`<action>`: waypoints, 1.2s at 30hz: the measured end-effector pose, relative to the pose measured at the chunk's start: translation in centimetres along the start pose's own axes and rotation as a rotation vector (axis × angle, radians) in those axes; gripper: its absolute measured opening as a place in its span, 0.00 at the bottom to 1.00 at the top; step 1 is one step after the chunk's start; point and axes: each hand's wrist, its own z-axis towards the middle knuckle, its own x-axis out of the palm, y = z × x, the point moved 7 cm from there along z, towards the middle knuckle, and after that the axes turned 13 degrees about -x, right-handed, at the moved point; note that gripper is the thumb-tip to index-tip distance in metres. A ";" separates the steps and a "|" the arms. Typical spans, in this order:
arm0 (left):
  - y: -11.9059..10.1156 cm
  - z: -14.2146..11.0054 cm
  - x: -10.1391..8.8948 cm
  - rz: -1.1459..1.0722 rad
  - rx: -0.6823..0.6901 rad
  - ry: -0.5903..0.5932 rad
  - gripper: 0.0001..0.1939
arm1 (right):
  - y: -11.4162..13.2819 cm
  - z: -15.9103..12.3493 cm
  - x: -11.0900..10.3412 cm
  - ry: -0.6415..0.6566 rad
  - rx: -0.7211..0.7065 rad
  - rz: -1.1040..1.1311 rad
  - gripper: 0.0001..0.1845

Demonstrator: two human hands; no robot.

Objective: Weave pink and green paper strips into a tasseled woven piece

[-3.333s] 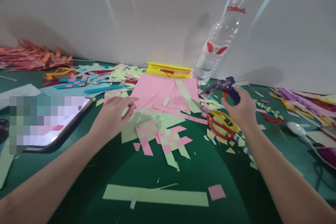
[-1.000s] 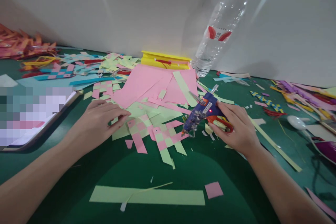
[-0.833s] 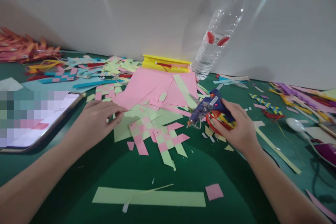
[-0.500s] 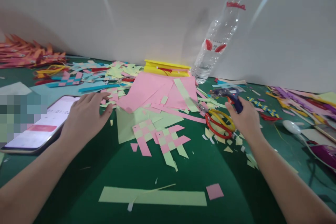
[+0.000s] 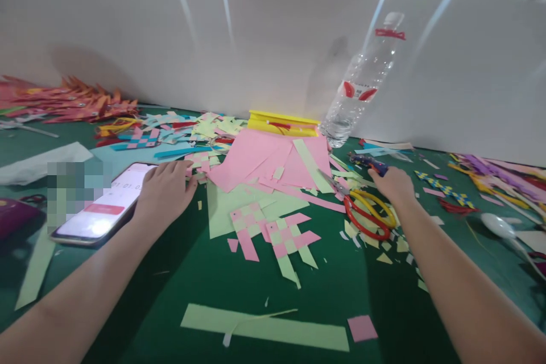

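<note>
My left hand (image 5: 164,190) lies palm down beside a lit phone (image 5: 102,205), fingers stretched out and nothing held. My right hand (image 5: 392,185) has its fingers closed around the end of a small dark blue tool (image 5: 367,165), which sits low over the table; its exact kind is unclear. Just below it rest scissors (image 5: 369,216) with red and yellow handles. Between my hands are two woven pink and pale green paper fish (image 5: 249,220), one overlapping the other. A pale green paper strip (image 5: 264,327) and a pink paper square (image 5: 362,328) lie nearest me.
Pink paper sheets (image 5: 277,153) lie at the back before a yellow folded holder (image 5: 281,124). A clear plastic bottle (image 5: 360,91) leans against the wall. Orange paper pieces (image 5: 81,102) are heaped far left. A white spoon (image 5: 499,226) and braided strips (image 5: 447,187) lie on the right.
The dark blue tool, tilted up in my right hand before, is now lower and flatter. The view has shifted, moving everything slightly right and down. My left hand stays by the phone.
</note>
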 end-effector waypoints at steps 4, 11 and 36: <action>0.4 0.3 0.1 -0.006 -0.006 -0.005 0.14 | 0.9 -0.8 -1.1 -0.103 -0.034 -0.002 0.31; 0.3 0.3 0.1 -0.039 0.026 -0.017 0.14 | 4.3 -6.4 -3.3 -0.380 -0.456 0.066 0.21; 0.8 0.1 0.6 -0.126 0.018 0.033 0.17 | 4.5 -8.2 -3.0 -0.477 -0.661 0.187 0.15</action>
